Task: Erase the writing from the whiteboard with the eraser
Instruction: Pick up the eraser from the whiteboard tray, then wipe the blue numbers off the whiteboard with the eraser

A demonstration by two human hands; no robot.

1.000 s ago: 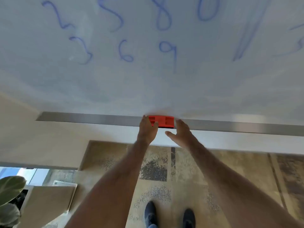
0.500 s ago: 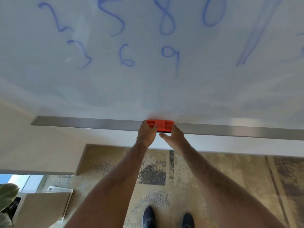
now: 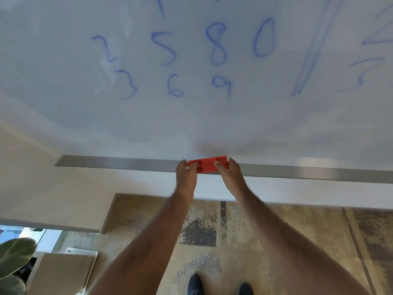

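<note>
Red plastic, the eraser (image 3: 208,165) lies just right of the frame's centre on the metal tray (image 3: 119,163) under the whiteboard (image 3: 191,116), its long axis level along the tray. The left hand (image 3: 186,175) pinches its left end, the right hand (image 3: 228,173) its right end, fingers closed on it. Blue digits (image 3: 217,43) remain above.

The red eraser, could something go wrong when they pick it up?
Maybe. Both the left hand and right hand pinch only the ends of the eraser at the tray, so it could slip and fall. The blue numbers sit high, so wiping means a long stretch.
</note>
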